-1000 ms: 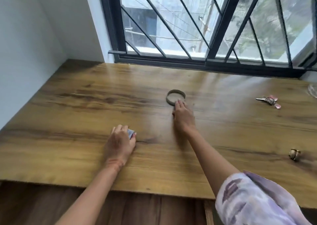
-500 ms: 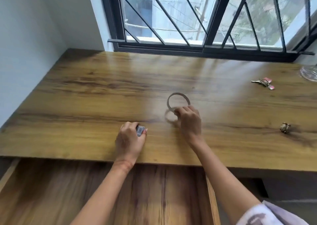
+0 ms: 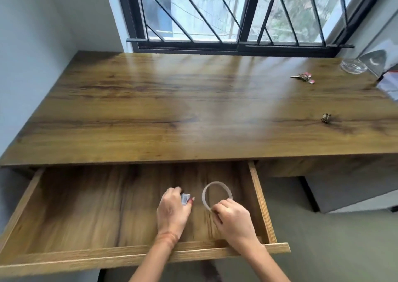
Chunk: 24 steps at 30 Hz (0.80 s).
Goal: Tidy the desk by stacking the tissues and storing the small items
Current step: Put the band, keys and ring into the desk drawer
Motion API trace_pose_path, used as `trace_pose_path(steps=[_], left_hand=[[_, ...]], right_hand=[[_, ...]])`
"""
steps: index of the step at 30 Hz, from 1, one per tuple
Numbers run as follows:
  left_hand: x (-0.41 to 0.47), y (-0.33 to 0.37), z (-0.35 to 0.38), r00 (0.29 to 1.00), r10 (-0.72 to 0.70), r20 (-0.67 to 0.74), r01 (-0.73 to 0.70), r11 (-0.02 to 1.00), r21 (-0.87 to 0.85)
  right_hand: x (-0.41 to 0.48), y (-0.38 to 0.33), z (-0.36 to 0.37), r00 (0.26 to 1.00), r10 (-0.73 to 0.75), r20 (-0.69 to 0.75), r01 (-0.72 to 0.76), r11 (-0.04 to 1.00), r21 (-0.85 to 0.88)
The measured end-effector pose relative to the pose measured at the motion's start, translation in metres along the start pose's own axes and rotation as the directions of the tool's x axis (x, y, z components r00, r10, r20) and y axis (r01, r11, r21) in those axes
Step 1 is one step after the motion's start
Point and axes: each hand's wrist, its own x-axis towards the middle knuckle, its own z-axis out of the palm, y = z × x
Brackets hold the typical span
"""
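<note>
Both my hands are inside the open wooden drawer (image 3: 137,256) below the desktop. My left hand (image 3: 173,210) is closed around a small white box with a barcode (image 3: 185,198), which sticks out past my fingers. My right hand (image 3: 233,218) pinches the near edge of a thin tape ring (image 3: 205,192), which stands tilted over the drawer floor. On the desk (image 3: 172,114), a bunch of keys with a pink tag (image 3: 303,77) lies at the far right, and a small brass item (image 3: 326,117) sits nearer on the right.
A clear glass dish (image 3: 353,65) stands at the desk's far right corner beside a plastic-wrapped item (image 3: 389,83). A barred window (image 3: 237,12) runs behind the desk and a wall closes the left side. A grey cabinet (image 3: 353,189) stands under the desk's right part.
Both hands left the desktop and came down into the drawer, carrying the small box and the tape ring with them. The view tilted down and now shows the whole open drawer.
</note>
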Motion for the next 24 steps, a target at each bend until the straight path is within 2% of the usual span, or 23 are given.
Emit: trace_pose_path(steps=[4,9,13,15,18,21,24], left_hand=[[-0.002,-0.004,0.01,0.994,-0.013,0.107,0.003,0.996,0.087],[0.003,-0.005,0.018,0.987,-0.065,0.149,0.044,0.989,0.14],[0.002,-0.007,0.021,0.982,-0.085,0.167,0.054,0.982,0.182],[0.001,-0.006,0.018,0.986,-0.079,0.147,0.056,0.986,0.156],[0.0,-0.003,0.012,0.998,-0.019,0.055,0.012,0.991,0.135],[0.002,0.009,0.004,0.995,0.086,-0.057,-0.081,0.992,0.092],[0.011,0.031,-0.002,0.962,0.223,-0.159,-0.215,0.975,0.063]], right_hand=[[0.012,0.005,0.011,0.966,0.082,0.245,-0.048,0.989,-0.142],[0.022,0.0,0.014,0.918,0.11,0.381,-0.009,0.966,-0.257],[0.022,0.003,0.017,0.898,0.114,0.426,0.01,0.961,-0.278],[0.021,0.003,0.016,0.91,0.107,0.401,0.002,0.966,-0.26],[0.019,0.002,0.012,0.968,0.063,0.242,-0.021,0.985,-0.17],[0.013,0.002,0.004,0.997,0.04,0.066,-0.032,0.993,-0.117],[0.017,0.003,-0.012,0.996,0.064,-0.062,-0.064,0.998,-0.014]])
